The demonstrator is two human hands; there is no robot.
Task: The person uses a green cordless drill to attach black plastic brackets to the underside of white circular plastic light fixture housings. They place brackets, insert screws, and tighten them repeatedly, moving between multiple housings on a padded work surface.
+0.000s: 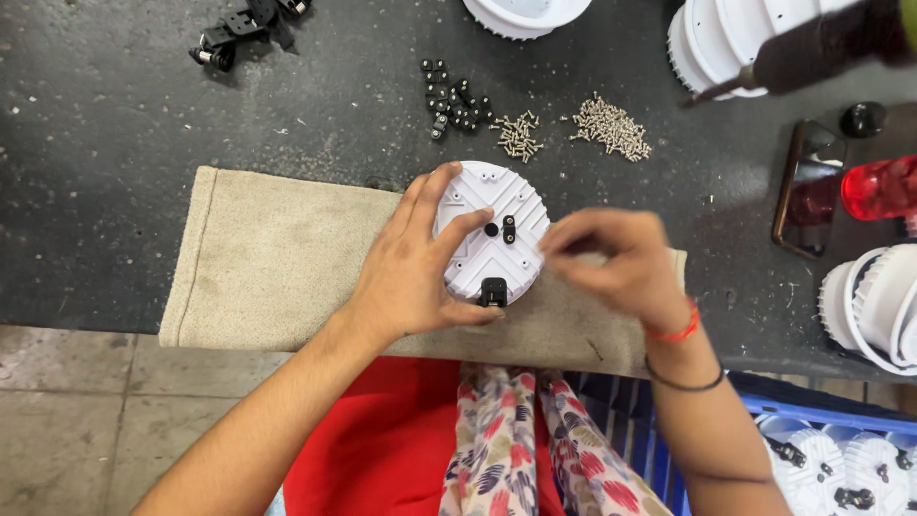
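Note:
A round white ribbed housing lies on a beige cloth, with a small black bracket at its near edge and a black clip near its middle. My left hand grips the housing from the left, thumb by the bracket, forefinger across the top. My right hand hovers at the housing's right edge with fingertips pinched together; whether something small sits in them cannot be made out.
Piles of black clips and silver screws lie on the dark bench behind. More white housings stand at the back and right. A hanging screwdriver, a phone and a red bottle are at right. A blue crate sits below.

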